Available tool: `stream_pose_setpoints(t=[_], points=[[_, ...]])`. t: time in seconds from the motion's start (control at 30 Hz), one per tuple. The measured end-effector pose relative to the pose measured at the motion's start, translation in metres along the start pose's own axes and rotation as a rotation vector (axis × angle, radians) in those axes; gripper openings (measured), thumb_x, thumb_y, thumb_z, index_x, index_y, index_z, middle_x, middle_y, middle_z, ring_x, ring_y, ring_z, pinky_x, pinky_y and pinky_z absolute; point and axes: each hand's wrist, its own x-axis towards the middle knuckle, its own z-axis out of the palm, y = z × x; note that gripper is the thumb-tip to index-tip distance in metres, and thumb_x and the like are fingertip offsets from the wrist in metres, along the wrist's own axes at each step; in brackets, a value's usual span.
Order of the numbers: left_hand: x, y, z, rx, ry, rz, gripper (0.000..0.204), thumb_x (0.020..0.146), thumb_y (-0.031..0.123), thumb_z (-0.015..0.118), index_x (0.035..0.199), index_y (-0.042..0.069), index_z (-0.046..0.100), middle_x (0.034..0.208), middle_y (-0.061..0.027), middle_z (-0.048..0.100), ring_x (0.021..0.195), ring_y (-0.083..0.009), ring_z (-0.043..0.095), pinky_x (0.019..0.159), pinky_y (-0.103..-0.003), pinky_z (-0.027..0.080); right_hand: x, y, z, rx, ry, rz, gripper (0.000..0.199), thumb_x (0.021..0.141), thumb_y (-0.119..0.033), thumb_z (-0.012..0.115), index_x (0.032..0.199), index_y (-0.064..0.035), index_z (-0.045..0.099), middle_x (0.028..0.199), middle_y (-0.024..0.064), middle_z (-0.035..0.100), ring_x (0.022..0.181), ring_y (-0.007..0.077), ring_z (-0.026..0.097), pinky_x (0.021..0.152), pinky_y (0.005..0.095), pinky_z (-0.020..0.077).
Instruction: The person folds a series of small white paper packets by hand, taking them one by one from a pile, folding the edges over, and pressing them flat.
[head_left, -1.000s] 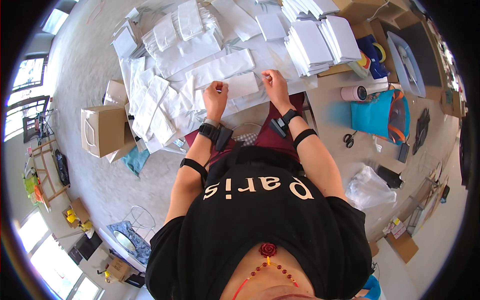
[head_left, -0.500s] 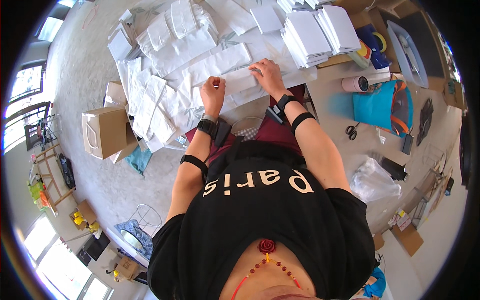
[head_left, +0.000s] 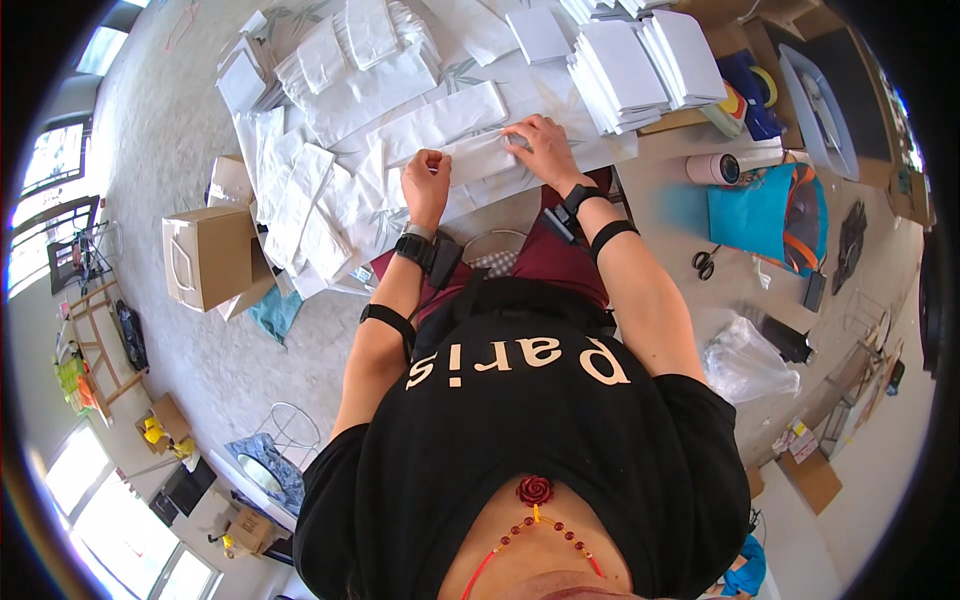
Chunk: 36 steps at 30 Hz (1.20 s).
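Note:
A long, thin white strip (head_left: 478, 160), soft like plastic film or paper, lies across the table's near side between my two hands. At its left end my left hand (head_left: 427, 187) is closed in a pinch, thumb against the bent fingers. My right hand (head_left: 545, 150) grips the strip's other end with curled fingertips. Just beyond lies another flat white strip (head_left: 445, 118). Left of my left hand spreads a loose heap of similar white pieces (head_left: 305, 205); I cannot make out their exact kind.
Stacks of folded white sheets (head_left: 618, 75) stand at the table's back right, more flat white pieces (head_left: 350, 50) at the back left. Cardboard boxes (head_left: 208, 258) sit left of the table. On the right are a pink cup (head_left: 712, 169), a turquoise bag (head_left: 750, 215) and black scissors (head_left: 705, 263).
My right hand has shifted very slightly right, its fingers a little more curled over the strip. The strip looks more creased near it. My left hand stays almost where it was.

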Motion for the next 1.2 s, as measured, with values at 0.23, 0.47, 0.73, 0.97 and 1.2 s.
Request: stream_pose_setpoints(t=[0.23,0.47,0.73,0.97,1.2], points=[[-0.002,-0.001,-0.001,0.029,0.006,0.002,0.02,0.089,0.017,0.073,0.098,0.0,0.07,0.082,-0.0126,0.074,0.074,-0.0267,0.071,0.07,-0.039,0.055,0.003,0.003,-0.014,-0.009,-0.161,-0.047,0.05,0.083,-0.024,0.08,0.131,-0.0253,0.066,0.123,0.0067,0.059,0.122,0.0283,0.055,0.106,0.0459,0.0422],[-0.014,-0.002,-0.008,0.225,0.106,0.198,0.035,0.09,0.016,0.071,0.122,0.003,0.062,0.128,-0.0192,0.062,0.117,-0.0325,0.06,0.096,-0.044,0.048,0.005,-0.001,-0.021,0.004,-0.209,-0.034,0.055,0.083,-0.024,0.082,0.134,-0.0202,0.064,0.127,0.0092,0.059,0.125,0.0306,0.055,0.108,0.047,0.0428],[-0.05,0.003,-0.018,0.521,-0.241,0.615,0.07,0.096,0.035,0.067,0.155,0.006,0.042,0.167,-0.0107,0.034,0.156,-0.0255,0.027,0.126,-0.051,0.019,0.001,-0.016,-0.011,-0.041,-0.059,-0.119,0.054,0.09,-0.028,0.075,0.138,-0.0093,0.06,0.147,0.0108,0.054,0.137,0.0292,0.049,0.113,0.0481,0.0388],[-0.05,-0.014,-0.017,0.546,-0.161,0.554,0.069,0.096,0.036,0.068,0.153,0.006,0.044,0.165,-0.011,0.036,0.156,-0.0247,0.028,0.125,-0.054,0.016,-0.03,-0.056,0.022,-0.436,-0.181,-0.315,0.079,0.101,-0.062,0.047,0.162,-0.0148,0.032,0.169,0.009,0.028,0.158,0.0243,0.019,0.128,0.0542,0.0103],[-0.007,-0.054,-0.061,0.45,0.485,0.001,0.047,0.086,0.025,0.077,0.127,0.011,0.059,0.125,-0.0146,0.055,0.125,-0.0364,0.048,0.106,-0.051,0.032,-0.035,-0.054,0.027,-0.478,-0.234,-0.283,0.083,0.099,-0.066,0.047,0.163,-0.0163,0.031,0.17,0.0079,0.027,0.159,0.023,0.016,0.127,0.0586,0.0068]])
